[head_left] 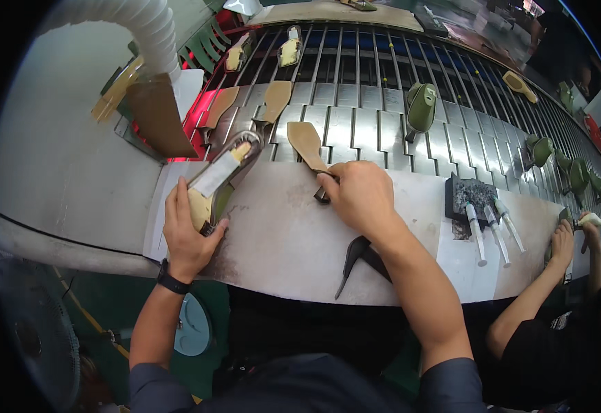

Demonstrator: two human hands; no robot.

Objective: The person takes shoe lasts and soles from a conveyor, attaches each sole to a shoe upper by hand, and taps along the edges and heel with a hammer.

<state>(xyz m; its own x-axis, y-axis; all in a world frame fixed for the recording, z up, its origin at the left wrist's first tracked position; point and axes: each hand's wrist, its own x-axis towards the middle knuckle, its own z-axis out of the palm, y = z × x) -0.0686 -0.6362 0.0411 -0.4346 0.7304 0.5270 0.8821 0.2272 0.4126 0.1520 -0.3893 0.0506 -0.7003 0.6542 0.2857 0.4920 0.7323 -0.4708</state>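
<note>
My left hand (185, 234) grips a shoe upper on its last (212, 180), tilted over the near left of the table with its underside up. That underside is cream and white, with a dark edge at the toe and some green at the side. My right hand (361, 196) is closed around the heel end of a tan shoe sole (304, 142). The sole's broad end points away from me over the table's far edge. A black-handled tool (357, 256) lies on the table beneath my right forearm, which hides part of it.
Beyond the table (273, 241) runs a metal slat conveyor (362, 127), carrying tan soles (277, 98), a green shoe (421, 109) and other shoe parts. Several syringes (476, 234) lean on a dark block (467, 196) at right. A co-worker's hand (562, 242) works farther right.
</note>
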